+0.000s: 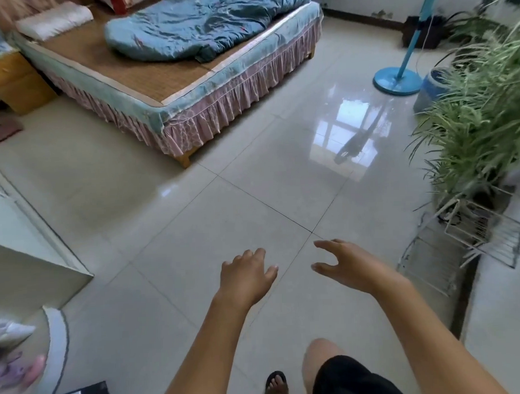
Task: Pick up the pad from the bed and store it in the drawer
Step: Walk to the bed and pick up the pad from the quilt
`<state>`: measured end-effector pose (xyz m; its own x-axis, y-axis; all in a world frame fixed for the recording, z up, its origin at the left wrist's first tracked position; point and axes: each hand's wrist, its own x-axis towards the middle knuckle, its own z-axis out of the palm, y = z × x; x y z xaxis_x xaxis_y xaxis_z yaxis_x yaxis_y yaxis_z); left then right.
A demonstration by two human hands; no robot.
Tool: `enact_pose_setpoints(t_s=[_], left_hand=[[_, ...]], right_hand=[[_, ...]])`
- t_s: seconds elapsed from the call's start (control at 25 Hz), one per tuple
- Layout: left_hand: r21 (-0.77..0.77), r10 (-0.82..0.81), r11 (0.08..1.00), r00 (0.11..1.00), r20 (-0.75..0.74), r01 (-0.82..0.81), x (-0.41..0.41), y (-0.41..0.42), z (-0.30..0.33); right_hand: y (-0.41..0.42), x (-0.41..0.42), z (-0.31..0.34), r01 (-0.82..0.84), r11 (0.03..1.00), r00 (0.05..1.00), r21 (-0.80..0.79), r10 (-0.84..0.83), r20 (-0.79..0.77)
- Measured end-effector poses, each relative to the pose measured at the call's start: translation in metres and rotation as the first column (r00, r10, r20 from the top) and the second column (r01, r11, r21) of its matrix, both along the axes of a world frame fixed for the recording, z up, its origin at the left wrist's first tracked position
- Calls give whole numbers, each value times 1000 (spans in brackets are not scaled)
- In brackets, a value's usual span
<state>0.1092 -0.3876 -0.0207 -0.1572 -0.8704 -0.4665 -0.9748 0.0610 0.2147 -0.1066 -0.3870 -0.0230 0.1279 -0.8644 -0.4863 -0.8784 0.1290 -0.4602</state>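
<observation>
The bed point(190, 90) stands at the upper left, covered by a woven mat with a pink frilled skirt around it. A white pad point(55, 19) lies at the bed's far left end, and a crumpled blue quilt point(194, 25) fills the middle. Beside the head end stands a wooden nightstand point(13, 81) with drawer fronts. My left hand point(245, 274) and my right hand point(348, 266) are stretched out over the tiled floor, far from the bed. Both hold nothing and have their fingers spread.
A blue fan stand point(396, 81) is on the floor right of the bed. Leafy potted plants point(480, 115) and a white wire rack point(484, 230) line the right side. A white cabinet point(18, 234) juts in from the left. Glossy floor tiles lie between me and the bed.
</observation>
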Motion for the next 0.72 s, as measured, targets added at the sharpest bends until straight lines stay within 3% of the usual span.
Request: enact_pose_setpoints(t_s=[0.72], left_hand=[[74, -49, 996, 998, 40, 46, -94, -434, -12]], right_hand=[[-429, -85, 0, -87, 995, 991, 55, 93, -99]])
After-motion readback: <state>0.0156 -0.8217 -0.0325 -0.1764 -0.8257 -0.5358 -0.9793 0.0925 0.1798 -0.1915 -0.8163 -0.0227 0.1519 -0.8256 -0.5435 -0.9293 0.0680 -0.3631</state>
